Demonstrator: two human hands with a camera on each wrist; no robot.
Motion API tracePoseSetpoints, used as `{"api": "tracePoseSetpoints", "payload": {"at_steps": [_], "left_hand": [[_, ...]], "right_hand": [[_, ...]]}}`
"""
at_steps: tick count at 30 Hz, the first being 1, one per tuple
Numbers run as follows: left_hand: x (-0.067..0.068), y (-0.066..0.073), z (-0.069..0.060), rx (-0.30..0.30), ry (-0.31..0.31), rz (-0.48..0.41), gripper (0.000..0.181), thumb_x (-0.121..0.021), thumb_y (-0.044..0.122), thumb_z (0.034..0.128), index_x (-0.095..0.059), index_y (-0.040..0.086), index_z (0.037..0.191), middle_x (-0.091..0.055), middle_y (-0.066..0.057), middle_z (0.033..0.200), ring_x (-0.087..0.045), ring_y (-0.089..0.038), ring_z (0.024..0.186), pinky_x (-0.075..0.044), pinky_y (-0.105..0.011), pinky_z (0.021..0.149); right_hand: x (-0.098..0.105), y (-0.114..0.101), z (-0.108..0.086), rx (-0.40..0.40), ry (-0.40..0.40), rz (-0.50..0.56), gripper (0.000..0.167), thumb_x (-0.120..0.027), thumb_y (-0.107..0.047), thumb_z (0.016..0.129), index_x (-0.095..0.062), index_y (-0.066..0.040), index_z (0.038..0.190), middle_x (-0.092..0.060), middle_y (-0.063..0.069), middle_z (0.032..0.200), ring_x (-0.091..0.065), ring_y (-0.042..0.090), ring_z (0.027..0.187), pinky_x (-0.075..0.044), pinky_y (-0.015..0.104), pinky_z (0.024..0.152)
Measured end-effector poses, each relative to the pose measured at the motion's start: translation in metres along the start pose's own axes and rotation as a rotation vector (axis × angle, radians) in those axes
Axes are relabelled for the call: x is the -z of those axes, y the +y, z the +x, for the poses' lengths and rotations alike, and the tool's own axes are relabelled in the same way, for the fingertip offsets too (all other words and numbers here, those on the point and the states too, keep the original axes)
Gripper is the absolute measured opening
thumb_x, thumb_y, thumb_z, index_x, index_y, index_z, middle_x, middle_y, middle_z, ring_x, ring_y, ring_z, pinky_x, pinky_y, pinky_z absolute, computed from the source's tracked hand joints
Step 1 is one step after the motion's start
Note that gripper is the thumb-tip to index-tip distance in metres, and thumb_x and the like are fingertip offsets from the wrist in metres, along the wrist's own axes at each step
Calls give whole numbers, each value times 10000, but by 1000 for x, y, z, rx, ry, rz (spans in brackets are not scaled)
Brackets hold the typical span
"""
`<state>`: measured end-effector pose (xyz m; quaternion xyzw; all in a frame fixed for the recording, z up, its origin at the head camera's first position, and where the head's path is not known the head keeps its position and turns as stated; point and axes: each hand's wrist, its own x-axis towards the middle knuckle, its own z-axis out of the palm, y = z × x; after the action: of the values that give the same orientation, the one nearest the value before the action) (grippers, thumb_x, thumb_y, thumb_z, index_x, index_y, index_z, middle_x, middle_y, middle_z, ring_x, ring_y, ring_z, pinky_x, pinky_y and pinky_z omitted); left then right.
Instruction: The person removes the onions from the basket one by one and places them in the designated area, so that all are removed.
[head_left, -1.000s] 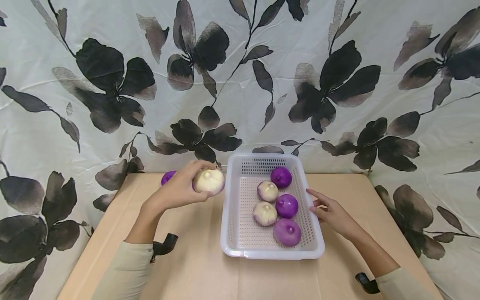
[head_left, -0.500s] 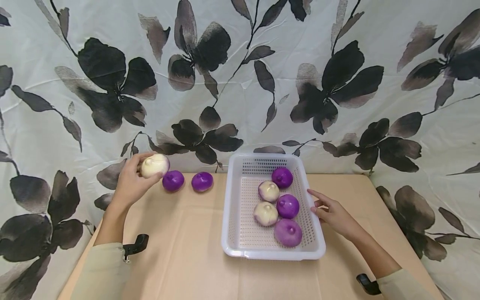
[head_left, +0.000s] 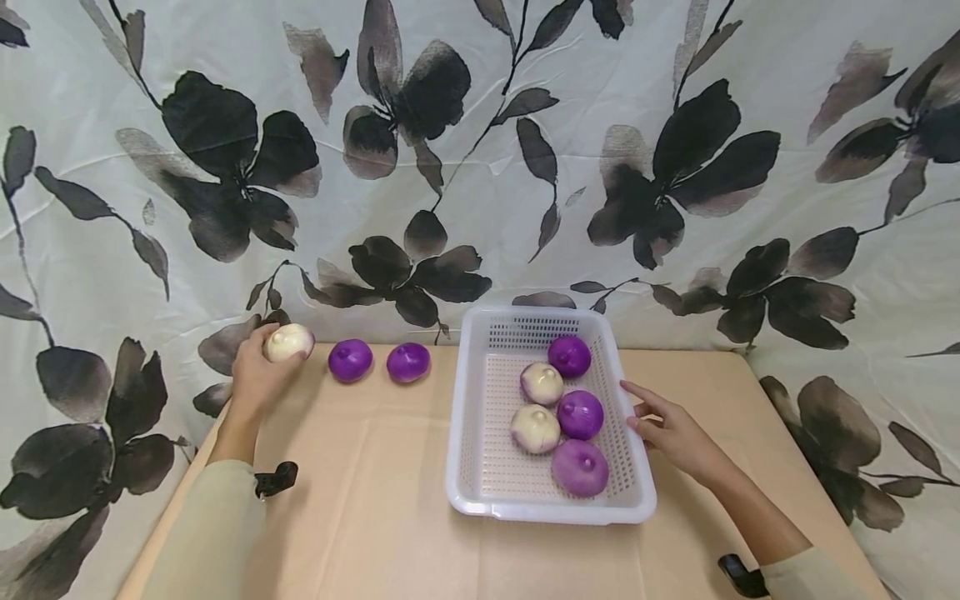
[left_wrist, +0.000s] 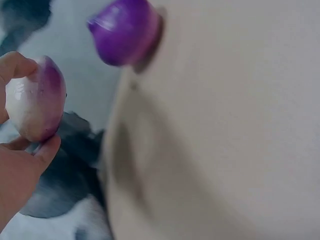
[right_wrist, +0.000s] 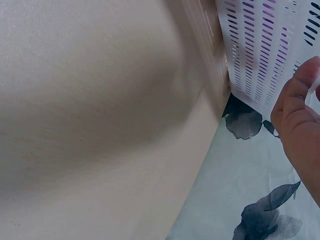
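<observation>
My left hand (head_left: pixel 258 375) holds a white onion (head_left: pixel 289 342) with a purple side, near the table's back left corner. In the left wrist view fingers and thumb clasp this onion (left_wrist: pixel 40 100), with a purple onion (left_wrist: pixel 125 32) close by. Two purple onions (head_left: pixel 350 360) (head_left: pixel 408 362) sit in a row to its right. A white perforated plastic basket (head_left: pixel 551 510) contains two white onions (head_left: pixel 542 383) (head_left: pixel 536 429) and three purple ones (head_left: pixel 581 468). On the basket's right rim, my right hand (head_left: pixel 671 429) grips with finger and thumb.
The tan table (head_left: pixel 375 483) ends at the back against a white cloth (head_left: pixel 525 250) with dark printed flowers. The basket stands right of the table's middle, reaching its back edge. A black wrist mount (head_left: pixel 276 479) sticks out from the left sleeve.
My left hand has carried the white onion left from beside the basket, past the two purple onions, and lowered it a little. The right hand stays at the basket rim.
</observation>
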<state>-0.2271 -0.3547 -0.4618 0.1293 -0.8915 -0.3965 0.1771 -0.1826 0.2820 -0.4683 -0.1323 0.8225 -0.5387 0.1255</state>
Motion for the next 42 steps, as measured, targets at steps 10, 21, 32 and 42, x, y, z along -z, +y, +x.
{"api": "tracePoseSetpoints", "payload": {"at_steps": [10,21,32,42], "left_hand": [[-20,-36,8,152,-83,19,806,-741,242,944,-313,8,1586,-368,-346,1545,-369,-517,1424,-318,-629,1178],[-27,-50,8,171,-62,1,770,-757,196,932,-358,41,1572,-401,-285,1579,-400,-494,1432,-326,-609,1190],[-27,-56,9,169,-75,11,817,-745,242,934,-310,46,1597,-364,-279,1604,-368,-503,1451,-311,-628,1193],[-29,-57,9,157,-63,-3,824,-761,184,912,-312,49,1590,-373,-274,1598,-396,-494,1430,-342,-637,1166]], "right_hand": [[1,-3,-5,12,5,24,616,-563,-43,1047,-295,11,1599,-574,268,1126,-692,142,966,-636,322,769],[0,1,-4,21,-3,16,611,-552,-48,1053,-289,17,1600,-571,265,1120,-703,130,969,-637,324,780],[-2,1,-3,22,-4,23,609,-555,-60,1054,-290,23,1596,-566,237,1096,-702,124,954,-639,324,756],[-3,-2,-3,12,3,18,620,-564,-39,1044,-293,15,1600,-562,262,1109,-685,116,947,-633,304,738]]}}
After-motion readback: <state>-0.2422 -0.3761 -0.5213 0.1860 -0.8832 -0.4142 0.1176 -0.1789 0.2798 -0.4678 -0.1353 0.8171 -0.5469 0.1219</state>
